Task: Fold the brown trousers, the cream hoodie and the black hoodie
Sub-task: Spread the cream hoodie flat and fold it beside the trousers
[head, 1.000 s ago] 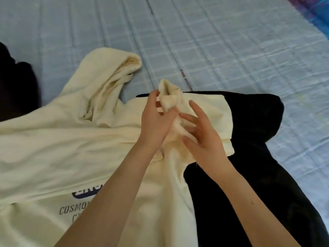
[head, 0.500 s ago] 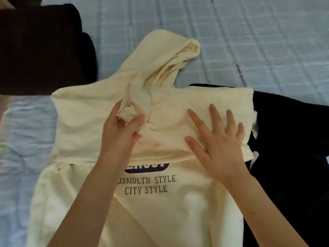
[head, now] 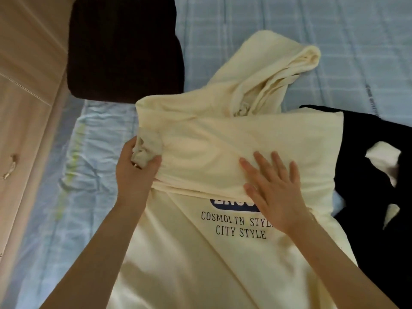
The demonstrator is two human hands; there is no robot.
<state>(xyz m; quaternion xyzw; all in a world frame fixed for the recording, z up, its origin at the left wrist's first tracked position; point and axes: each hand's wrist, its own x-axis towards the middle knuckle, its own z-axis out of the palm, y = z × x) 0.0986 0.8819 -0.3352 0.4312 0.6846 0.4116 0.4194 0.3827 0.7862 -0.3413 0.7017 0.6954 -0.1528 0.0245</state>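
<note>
Head view, nearest first: the cream cotton hoodie with dark printed lettering (head: 189,264) lies front-up on the pale blue checked bed sheet (head: 267,23), one sleeve (head: 245,141) folded across its chest. The right hand (head: 274,190) presses flat on that sleeve, fingers straight and spread. The left hand (head: 136,168) curls round the ribbed cuff (head: 148,148) at the person's left. If the cuff is released before smoothing, the thick cloth will likely spring loose. The hoodie's other edge overlaps the crumpled black hoodie (head: 374,170), so dragging could snag both. Farther off, the bunched hood (head: 278,70) risks a lumpy fold. The dark brown trousers (head: 124,47) sit folded beyond.
</note>
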